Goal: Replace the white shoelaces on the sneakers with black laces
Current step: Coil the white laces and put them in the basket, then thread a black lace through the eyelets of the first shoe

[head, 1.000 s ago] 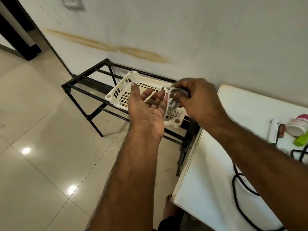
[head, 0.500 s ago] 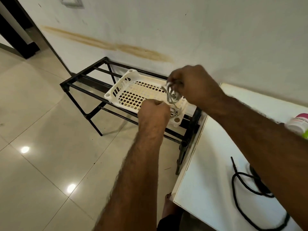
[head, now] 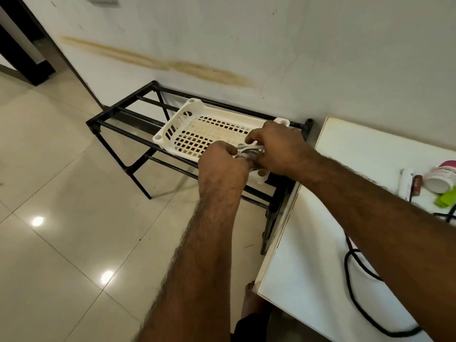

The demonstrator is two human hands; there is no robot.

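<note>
**White laces bundled over the basket**

I had both hands together above the near right end of the white plastic basket point(head: 195, 124), which sat on the black metal rack point(head: 118, 117) against the wall. My left hand point(head: 223, 166) was curled into a fist round one side of the bunched white laces point(head: 248, 150), its back turned up toward me. My right hand point(head: 278, 149) gripped the other side of the same bundle, fingers bent over the loops, so that only a short stretch of white lace showed between the two hands. Whether the bundle touched the basket I could not tell.

To my right stood the white table point(head: 308, 255), its edge just beside the rack. A black lace point(head: 357, 302) lay on it in a loose curve, partly hidden under my right forearm. At the far end of the table were a white jar point(head: 440, 177) on its side with a pink band and a green object point(head: 446, 199) just beside it.
</note>
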